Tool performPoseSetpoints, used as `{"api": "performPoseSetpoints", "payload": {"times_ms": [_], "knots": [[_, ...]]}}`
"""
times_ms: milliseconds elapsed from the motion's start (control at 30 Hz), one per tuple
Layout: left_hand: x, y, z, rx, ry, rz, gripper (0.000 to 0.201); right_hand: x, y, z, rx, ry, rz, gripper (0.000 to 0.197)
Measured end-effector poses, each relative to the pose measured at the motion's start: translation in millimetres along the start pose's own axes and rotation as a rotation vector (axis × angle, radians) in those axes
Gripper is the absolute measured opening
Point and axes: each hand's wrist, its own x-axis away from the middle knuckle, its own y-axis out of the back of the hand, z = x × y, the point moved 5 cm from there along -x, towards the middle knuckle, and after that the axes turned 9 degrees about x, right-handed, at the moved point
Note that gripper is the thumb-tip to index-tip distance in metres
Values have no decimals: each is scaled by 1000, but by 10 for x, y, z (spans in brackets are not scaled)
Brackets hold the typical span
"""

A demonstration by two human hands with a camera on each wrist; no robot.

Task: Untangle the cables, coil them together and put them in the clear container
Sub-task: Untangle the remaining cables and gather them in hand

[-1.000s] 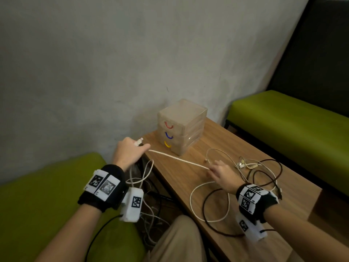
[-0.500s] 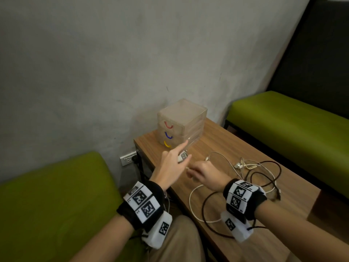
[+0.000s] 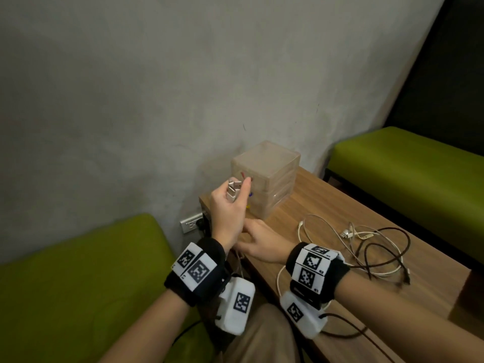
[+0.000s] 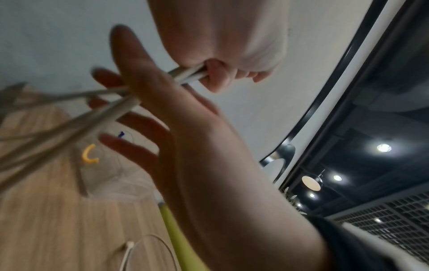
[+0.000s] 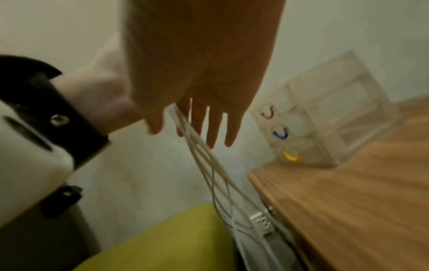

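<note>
Strands of white cable (image 4: 185,75) run between both hands (left wrist view): left pinches, right spread.

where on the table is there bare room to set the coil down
Bare wood lies on the table to the right of the clear container, up to the far edge, and along the near right edge past the cables. The middle is crowded with the loose white and dark cables.

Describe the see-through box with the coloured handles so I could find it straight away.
Start at the long wooden table between the two green benches and follow it to the end against the grey wall. There stands the clear plastic cube of three stacked drawers. Unlike the loose white and dark cables lying nearby, it is boxy and upright, with red, blue and yellow curved handles on its front.
</note>
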Motion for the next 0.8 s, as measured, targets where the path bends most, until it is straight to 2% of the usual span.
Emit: {"api": "performPoseSetpoints", "payload": {"times_ms": [33,67,167,267,333,400,467,533,600,633,733,800], "knots": [[6,-39,-11,17,-7,22,47,-7,-12,6,-4,-7,-44,23],[-2,-57,-6,33,-2,35,50,-6,-24,-13,-4,-20,-68,19],[-36,-26,12,102,46,5,53,31,-92,-94,67,-35,-15,30],[-77,-10,-30,119,4,-2,48,65,-190,-252,198,-123,114,38],[-136,-9,-97,130,-15,-15,38,102,-264,-341,144,-190,211,32],[-200,13,-139,147,-43,-47,36,141,-332,-416,215,-213,351,25],[-230,-14,-154,139,-65,-11,44,185,-316,-550,297,-263,435,40],[-195,-66,-91,107,-22,64,52,207,-136,-810,368,-386,294,47],[-125,-95,9,96,42,94,50,277,124,-1103,494,-538,68,34],[-90,-111,56,97,67,103,45,345,201,-1236,532,-631,18,31],[-11,-192,149,82,102,150,28,570,159,-1515,464,-857,92,46],[-3,-236,196,78,126,153,34,683,62,-1619,430,-902,114,49]]}}
